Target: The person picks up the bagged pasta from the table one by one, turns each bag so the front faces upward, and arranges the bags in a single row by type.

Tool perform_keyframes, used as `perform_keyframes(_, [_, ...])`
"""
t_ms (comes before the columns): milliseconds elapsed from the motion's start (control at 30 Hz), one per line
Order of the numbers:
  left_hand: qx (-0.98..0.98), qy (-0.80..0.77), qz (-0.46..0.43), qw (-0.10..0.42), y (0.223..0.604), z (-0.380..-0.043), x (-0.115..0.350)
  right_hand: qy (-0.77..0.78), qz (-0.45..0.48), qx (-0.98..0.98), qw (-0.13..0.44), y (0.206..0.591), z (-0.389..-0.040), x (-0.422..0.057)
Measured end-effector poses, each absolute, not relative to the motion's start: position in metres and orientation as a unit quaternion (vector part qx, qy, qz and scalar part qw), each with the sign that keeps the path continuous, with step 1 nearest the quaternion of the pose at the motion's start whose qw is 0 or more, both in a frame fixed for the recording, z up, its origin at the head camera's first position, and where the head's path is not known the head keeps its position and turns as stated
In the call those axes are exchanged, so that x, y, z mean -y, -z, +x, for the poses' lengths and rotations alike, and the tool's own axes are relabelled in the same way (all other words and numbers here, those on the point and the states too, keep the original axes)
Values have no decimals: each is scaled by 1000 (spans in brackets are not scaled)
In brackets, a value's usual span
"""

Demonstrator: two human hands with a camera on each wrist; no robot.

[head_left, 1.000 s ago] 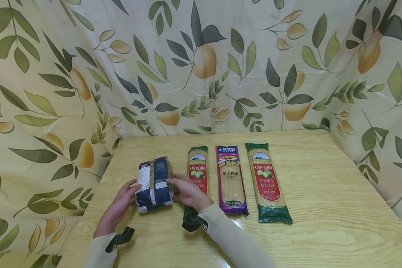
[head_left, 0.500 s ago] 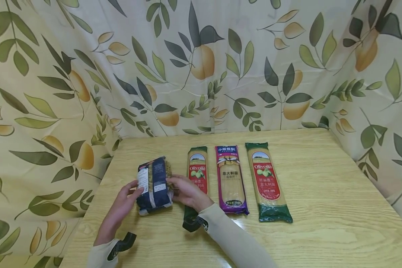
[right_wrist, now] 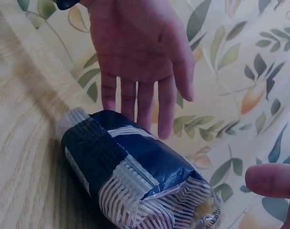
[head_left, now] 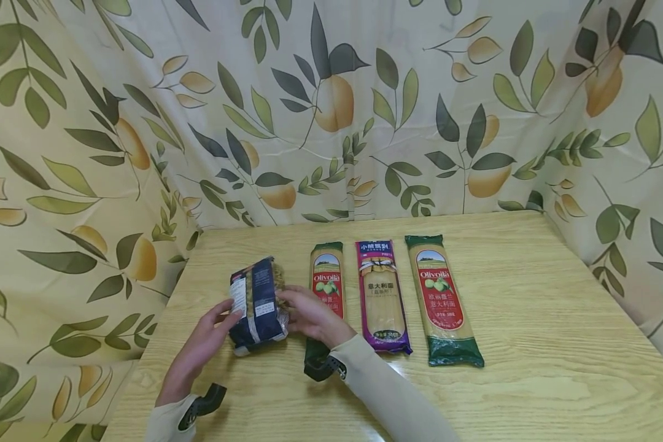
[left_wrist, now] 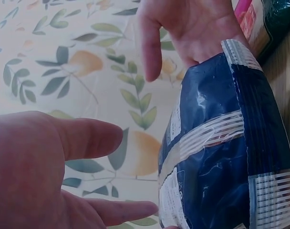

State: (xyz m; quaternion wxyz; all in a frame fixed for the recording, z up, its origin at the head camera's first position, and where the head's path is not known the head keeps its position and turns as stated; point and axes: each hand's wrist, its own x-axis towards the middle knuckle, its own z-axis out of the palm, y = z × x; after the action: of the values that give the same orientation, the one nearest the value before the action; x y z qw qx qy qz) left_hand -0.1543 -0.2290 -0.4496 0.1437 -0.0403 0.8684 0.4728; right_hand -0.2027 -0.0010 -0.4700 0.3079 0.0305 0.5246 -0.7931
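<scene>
A dark blue bag of short pasta [head_left: 258, 305], with white labels and a clear part showing the pasta, leans tilted between the two hands. At its left side is the left hand [head_left: 212, 328]. In the right wrist view the left hand's fingers [right_wrist: 144, 102] reach straight down to the bag's far side, thumb apart from it. The right hand [head_left: 312, 316] is at the bag's right side. The left wrist view shows the right hand [left_wrist: 195, 26] behind the bag's end, its thumb sticking out clear of the wrapper. Striped seals close the bag's near end.
Three long spaghetti packs lie side by side on the wooden table [head_left: 541, 307]: a green and red one [head_left: 327, 276] partly under the right forearm, a purple one [head_left: 380, 294], and another green and red one [head_left: 439, 294]. A leaf-patterned curtain [head_left: 331, 153] surrounds the table.
The pasta bag has turned slightly and tilted more between the hands. The left hand has shifted slightly to the right along with it. The three spaghetti packs stay in place.
</scene>
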Motion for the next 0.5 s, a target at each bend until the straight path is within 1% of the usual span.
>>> perform_keyframes(500, [-859, -487, -29, 155, 452, -156, 224, 791, 15, -533, 301, 460, -202, -2])
